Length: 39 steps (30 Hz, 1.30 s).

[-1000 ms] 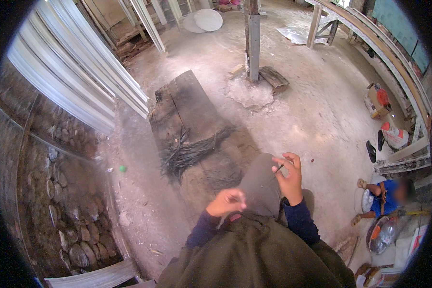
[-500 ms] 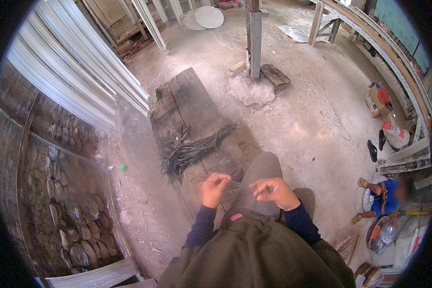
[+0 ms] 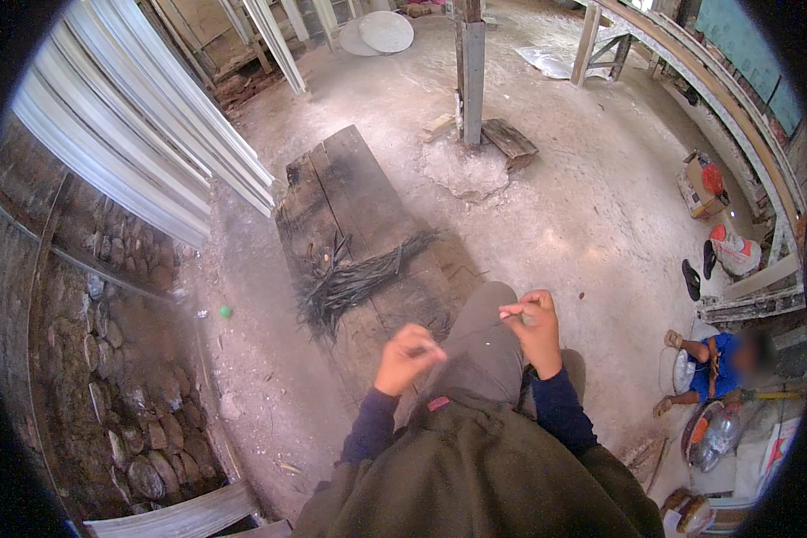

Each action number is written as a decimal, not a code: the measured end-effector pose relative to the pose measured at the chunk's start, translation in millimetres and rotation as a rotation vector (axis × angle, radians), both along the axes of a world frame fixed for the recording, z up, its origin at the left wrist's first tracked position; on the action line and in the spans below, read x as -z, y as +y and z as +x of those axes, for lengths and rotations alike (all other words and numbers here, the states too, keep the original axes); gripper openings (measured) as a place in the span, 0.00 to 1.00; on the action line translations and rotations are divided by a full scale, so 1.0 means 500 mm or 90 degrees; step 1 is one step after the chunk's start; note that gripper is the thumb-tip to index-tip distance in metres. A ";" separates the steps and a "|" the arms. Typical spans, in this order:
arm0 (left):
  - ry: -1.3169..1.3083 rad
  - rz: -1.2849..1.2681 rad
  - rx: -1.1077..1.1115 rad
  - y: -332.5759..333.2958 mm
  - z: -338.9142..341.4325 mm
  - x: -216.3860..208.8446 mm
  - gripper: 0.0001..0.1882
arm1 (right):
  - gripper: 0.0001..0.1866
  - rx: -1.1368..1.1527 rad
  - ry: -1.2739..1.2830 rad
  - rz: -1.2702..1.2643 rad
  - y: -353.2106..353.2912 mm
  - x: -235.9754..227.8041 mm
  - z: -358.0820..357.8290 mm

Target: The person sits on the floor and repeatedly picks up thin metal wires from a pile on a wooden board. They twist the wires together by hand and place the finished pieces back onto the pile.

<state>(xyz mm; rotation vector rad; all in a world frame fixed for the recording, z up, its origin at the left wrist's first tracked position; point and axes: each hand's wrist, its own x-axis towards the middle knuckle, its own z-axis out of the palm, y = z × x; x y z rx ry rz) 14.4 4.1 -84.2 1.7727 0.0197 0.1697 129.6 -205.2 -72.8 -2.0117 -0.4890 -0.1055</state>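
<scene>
My left hand (image 3: 405, 359) is over my lap with thumb and fingers pinched together; motion blurs the fingertips. Higher and further right, my right hand (image 3: 536, 330) also pinches, above my right knee. Whatever is between the fingers of either hand is too small to make out. Beyond my left hand, a loose bundle of dark, thin strips (image 3: 368, 276) lies across a low wooden platform (image 3: 354, 179) of wide, stained planks. A few strip ends stick out past the right side of the pile.
White corrugated sheets (image 3: 143, 125) lean at the left, near a stone wall (image 3: 143, 430). A post (image 3: 472, 85) rises beyond the platform, with a wood block (image 3: 509, 139) at its foot. At the right are black sandals (image 3: 691, 280), a cardboard box (image 3: 701, 193) and a seated person in blue (image 3: 719, 363).
My right hand has moved up and away from me, and to the right. My left hand has shifted slightly right and toward me, so the hands are further apart. The strips remain on the planks.
</scene>
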 end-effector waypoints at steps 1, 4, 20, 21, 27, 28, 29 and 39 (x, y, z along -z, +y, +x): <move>0.006 0.017 -0.096 0.007 0.004 0.011 0.07 | 0.04 -0.026 -0.002 -0.001 -0.006 -0.011 -0.004; 0.061 -0.016 -0.347 0.019 0.012 0.018 0.07 | 0.05 -0.362 0.187 0.023 0.001 -0.053 -0.029; 0.014 0.016 -0.149 -0.073 0.014 0.013 0.04 | 0.05 -0.297 0.403 0.173 0.027 -0.053 -0.039; 0.047 -0.004 -0.082 -0.081 0.013 -0.001 0.04 | 0.05 -0.228 0.357 0.165 0.030 -0.039 -0.036; 0.145 -0.198 0.267 -0.127 -0.020 -0.045 0.06 | 0.04 0.014 -0.058 -0.054 0.017 0.025 0.009; 0.091 -0.115 0.250 -0.116 -0.018 -0.034 0.06 | 0.05 0.049 -0.035 -0.024 0.016 0.032 0.011; 0.035 -0.033 0.233 -0.105 -0.014 -0.031 0.06 | 0.05 0.067 -0.028 -0.009 0.018 0.037 0.013; 0.062 -0.038 -0.342 0.033 -0.001 0.030 0.04 | 0.06 -0.334 0.243 0.073 0.003 -0.015 -0.014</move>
